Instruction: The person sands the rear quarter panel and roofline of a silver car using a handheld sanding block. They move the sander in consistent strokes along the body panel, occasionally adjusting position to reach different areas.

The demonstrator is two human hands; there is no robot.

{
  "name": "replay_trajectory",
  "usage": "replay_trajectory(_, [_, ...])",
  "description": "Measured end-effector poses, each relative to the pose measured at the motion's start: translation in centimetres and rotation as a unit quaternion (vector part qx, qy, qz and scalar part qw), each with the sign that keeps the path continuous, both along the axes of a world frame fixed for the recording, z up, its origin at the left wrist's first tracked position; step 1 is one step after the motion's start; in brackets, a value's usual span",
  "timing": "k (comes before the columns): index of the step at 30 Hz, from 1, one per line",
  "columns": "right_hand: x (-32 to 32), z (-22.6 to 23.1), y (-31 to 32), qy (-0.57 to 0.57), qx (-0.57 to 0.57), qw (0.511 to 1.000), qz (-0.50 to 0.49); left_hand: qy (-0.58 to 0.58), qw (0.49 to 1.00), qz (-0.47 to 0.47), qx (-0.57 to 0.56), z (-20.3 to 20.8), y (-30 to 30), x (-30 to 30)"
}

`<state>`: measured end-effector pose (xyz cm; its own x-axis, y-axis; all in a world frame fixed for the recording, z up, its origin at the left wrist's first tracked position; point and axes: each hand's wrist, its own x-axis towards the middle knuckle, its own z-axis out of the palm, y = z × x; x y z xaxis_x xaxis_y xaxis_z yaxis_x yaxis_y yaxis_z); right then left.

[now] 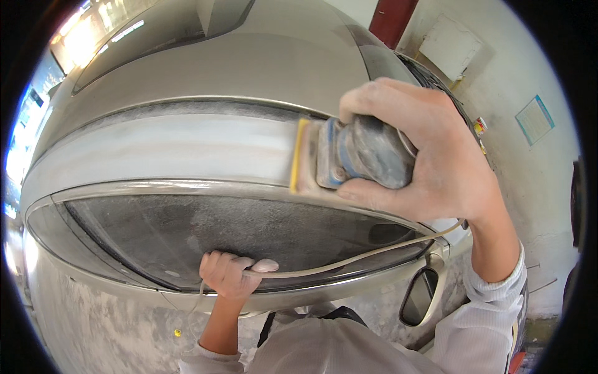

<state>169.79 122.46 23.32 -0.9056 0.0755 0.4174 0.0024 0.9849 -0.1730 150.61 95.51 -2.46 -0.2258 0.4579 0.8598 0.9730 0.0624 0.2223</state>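
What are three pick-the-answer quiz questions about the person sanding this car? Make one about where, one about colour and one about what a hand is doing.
1. Where is the sander?
A. On the car's roof strip above the side window
B. On the floor
C. On the side mirror

2. What colour is the sander's pad edge?
A. Green
B. Yellow
C. Purple

3. What is the left hand doing?
A. Waving open in the air
B. Closed around a thin hose at the window's lower edge
C. Holding a cup

Answers:
1 A, the right hand presses it on the dusty strip above the window.
2 B, a yellow edge shows at its left.
3 B, fingers curl over the hose.
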Motion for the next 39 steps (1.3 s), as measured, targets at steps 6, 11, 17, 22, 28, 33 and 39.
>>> replay_trajectory(6, [5.7,-0.3,-0.3,-0.033,-0.048,0.995,-0.08,-0.011,1.0,-0.005,-0.01,-0.2,-0.2,0.2])
replay_trajectory(11, [4.5,-0.9,0.3,0.019,-0.03,0.999,-0.026,-0.003,0.999,-0.011,-0.034,0.0,-0.4,0.1])
replay_trajectory(17, [3.9,-1.4,1.7,0.012,-0.018,1.0,-0.011,0.0,1.0,0.01,-0.016,0.0,0.0,-0.1])
replay_trajectory(22, [8.6,-1.6,0.7,-0.024,-0.058,0.993,-0.096,0.002,1.0,0.013,-0.026,-0.2,-0.2,0.1])
replay_trajectory(28, [7.1,-2.3,0.8,0.006,-0.052,0.996,-0.075,0.009,0.999,0.014,-0.031,0.3,0.0,0.1])
replay_trajectory(33, [7.4,-2.3,1.8,0.017,-0.055,0.996,-0.067,0.006,0.999,0.013,-0.036,0.2,-0.1,0.0])
replay_trajectory(39, [11.0,-2.6,1.4,-0.007,-0.127,0.98,-0.152,0.0,0.999,0.017,-0.042,-0.1,-0.4,0.2])
